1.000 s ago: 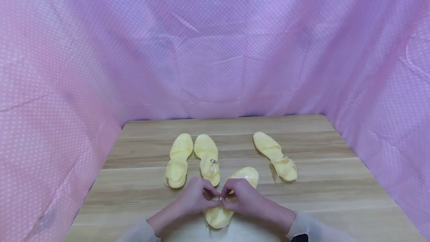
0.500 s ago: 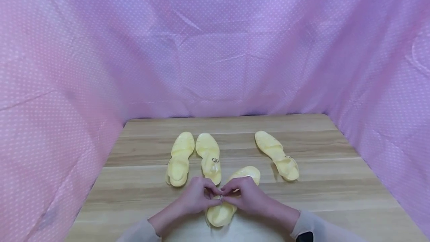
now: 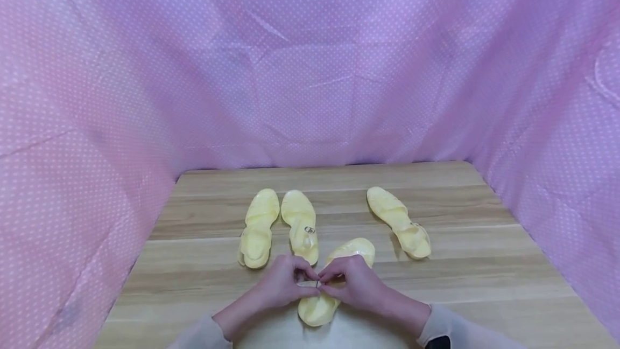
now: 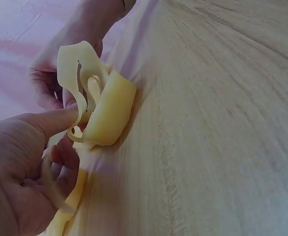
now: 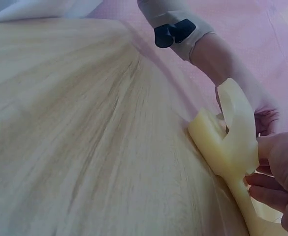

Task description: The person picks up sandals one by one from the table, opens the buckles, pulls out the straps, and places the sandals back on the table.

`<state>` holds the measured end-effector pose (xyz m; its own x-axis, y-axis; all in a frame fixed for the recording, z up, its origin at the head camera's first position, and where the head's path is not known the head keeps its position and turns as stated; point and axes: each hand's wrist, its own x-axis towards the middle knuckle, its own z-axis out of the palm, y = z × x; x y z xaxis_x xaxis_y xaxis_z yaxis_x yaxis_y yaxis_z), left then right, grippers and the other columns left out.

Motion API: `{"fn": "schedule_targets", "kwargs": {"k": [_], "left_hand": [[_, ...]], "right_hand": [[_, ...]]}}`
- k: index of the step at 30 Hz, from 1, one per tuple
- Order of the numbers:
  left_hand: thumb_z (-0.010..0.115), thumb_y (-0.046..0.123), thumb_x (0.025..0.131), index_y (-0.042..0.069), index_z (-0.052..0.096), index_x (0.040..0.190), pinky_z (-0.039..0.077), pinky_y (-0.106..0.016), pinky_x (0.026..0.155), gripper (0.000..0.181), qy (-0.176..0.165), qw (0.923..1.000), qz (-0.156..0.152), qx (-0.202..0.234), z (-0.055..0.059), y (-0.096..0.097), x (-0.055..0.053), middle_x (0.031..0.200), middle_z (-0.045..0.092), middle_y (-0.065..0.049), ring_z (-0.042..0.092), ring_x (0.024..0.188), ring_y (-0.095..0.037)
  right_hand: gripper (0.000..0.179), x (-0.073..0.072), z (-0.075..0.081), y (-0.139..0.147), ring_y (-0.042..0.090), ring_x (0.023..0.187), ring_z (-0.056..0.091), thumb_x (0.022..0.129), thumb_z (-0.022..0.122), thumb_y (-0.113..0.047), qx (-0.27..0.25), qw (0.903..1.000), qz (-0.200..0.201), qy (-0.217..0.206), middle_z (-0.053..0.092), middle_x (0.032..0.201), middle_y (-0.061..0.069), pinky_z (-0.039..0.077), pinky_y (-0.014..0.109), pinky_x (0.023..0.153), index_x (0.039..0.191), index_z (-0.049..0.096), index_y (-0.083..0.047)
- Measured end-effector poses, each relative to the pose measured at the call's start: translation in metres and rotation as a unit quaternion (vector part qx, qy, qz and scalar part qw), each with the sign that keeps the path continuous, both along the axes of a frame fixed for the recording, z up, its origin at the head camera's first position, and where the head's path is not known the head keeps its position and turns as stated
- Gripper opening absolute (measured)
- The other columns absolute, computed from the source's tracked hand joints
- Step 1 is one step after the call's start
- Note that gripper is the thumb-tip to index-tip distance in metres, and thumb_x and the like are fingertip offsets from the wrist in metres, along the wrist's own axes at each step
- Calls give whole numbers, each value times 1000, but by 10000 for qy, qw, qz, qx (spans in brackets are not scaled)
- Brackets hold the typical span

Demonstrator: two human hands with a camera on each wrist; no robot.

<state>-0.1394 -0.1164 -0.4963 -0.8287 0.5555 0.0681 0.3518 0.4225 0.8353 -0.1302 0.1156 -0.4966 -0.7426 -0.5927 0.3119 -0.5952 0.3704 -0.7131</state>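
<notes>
A pale yellow sandal [image 3: 317, 312] lies slanted near the front of the table, its toe pointing away to the right. Over its heel, my left hand [image 3: 281, 284] pinches the ankle strap between thumb and forefinger. The strap's loose end [image 4: 51, 179] hangs out past those fingers in the left wrist view. From the other side my right hand [image 3: 356, 284] pinches the strap where a small dark buckle part [image 3: 317, 284] shows between the fingertips. The heel cup [image 5: 207, 140] stands upright beside the right fingers. Fingers hide most of the buckle.
Two matching sandals lie side by side at the back left, one outer sandal [image 3: 259, 228] and one inner sandal [image 3: 299, 222] with its buckle showing. Another sandal [image 3: 398, 222] lies tilted at the right. Pink dotted cloth [image 3: 310, 96] walls in the wooden table [image 3: 465, 284].
Both hands stay over the sandal's heel with small finger movements. A pale strip of strap now shows between the left thumb and forefinger. The other sandals stay where they were.
</notes>
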Motion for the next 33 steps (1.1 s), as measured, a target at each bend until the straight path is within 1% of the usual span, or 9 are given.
{"fn": "schedule_targets", "kwargs": {"k": [5, 8, 11, 15, 18, 20, 23, 29, 33], "left_hand": [[94, 21, 81, 19, 84, 90, 52, -16, 67, 14, 94, 10000, -6, -18, 1, 1, -1, 82, 78, 11, 58, 73, 4], [94, 19, 81, 16, 84, 91, 55, -17, 70, 14, 177, 9998, -64, 11, 0, 2, -3, 83, 79, 8, 61, 74, 3], [93, 17, 81, 14, 83, 90, 56, -17, 69, 14, 223, 9997, -100, 86, 0, 3, -5, 81, 78, 6, 62, 73, 2], [92, 20, 83, 15, 82, 88, 57, -17, 67, 12, 157, 9997, -93, 147, -2, 2, -5, 78, 76, 9, 63, 72, 5], [92, 21, 83, 16, 83, 87, 58, -17, 67, 11, 135, 9998, -42, 158, -3, 2, -3, 79, 76, 10, 63, 73, 6], [92, 19, 83, 16, 83, 87, 58, -17, 68, 11, 141, 9997, 4, 188, -3, 3, -2, 80, 76, 9, 63, 74, 6], [93, 17, 82, 16, 83, 87, 59, -17, 68, 11, 166, 9996, 67, 208, -3, 5, -1, 80, 76, 9, 63, 74, 6], [93, 17, 81, 16, 83, 87, 58, -17, 68, 12, 320, 9993, 83, 191, -5, 5, 1, 79, 76, 6, 65, 74, 4], [93, 17, 81, 16, 82, 86, 58, -16, 68, 13, 406, 9990, 84, 147, -4, 6, 1, 79, 75, 6, 64, 74, 5]], "right_hand": [[17, -2, 0, -1, 0, 88, 71, 83, 84, -1, 250, 9997, -6, 13, 76, 91, -4, 63, 16, 78, 92, 76, -12], [20, -6, 1, -1, 1, 91, 70, 79, 83, -1, 406, 9990, 51, 154, 73, 90, -5, 61, 14, 81, 90, 71, -12], [22, -9, 3, 0, 3, 93, 70, 78, 83, -2, 522, 9984, 99, 194, 71, 91, -6, 62, 16, 84, 90, 68, -13], [19, -7, 4, 2, 3, 97, 72, 86, 83, -6, 426, 9985, 132, -307, 76, 97, -6, 63, 19, 84, 97, 71, -14], [14, -2, 4, 3, 4, 96, 75, 91, 84, -10, 141, 9978, 55, -642, 80, 100, -3, 64, 21, 82, 104, 78, -12], [13, 0, 4, 3, 5, 94, 77, 92, 84, -10, -22, 9979, -26, -646, 82, 99, -1, 64, 21, 80, 105, 81, -10], [10, 3, 3, 2, 4, 91, 77, 92, 82, -6, -153, 9979, -82, -622, 82, 96, 3, 64, 19, 78, 102, 82, -8], [10, 2, 5, 2, 0, 90, 75, 91, 80, -1, 116, 9986, 75, -509, 80, 94, 3, 63, 16, 78, 98, 77, -6], [12, 0, 6, 3, -2, 89, 74, 90, 79, 1, 273, 9979, 126, -573, 80, 94, 3, 62, 15, 78, 98, 75, -7]]}}
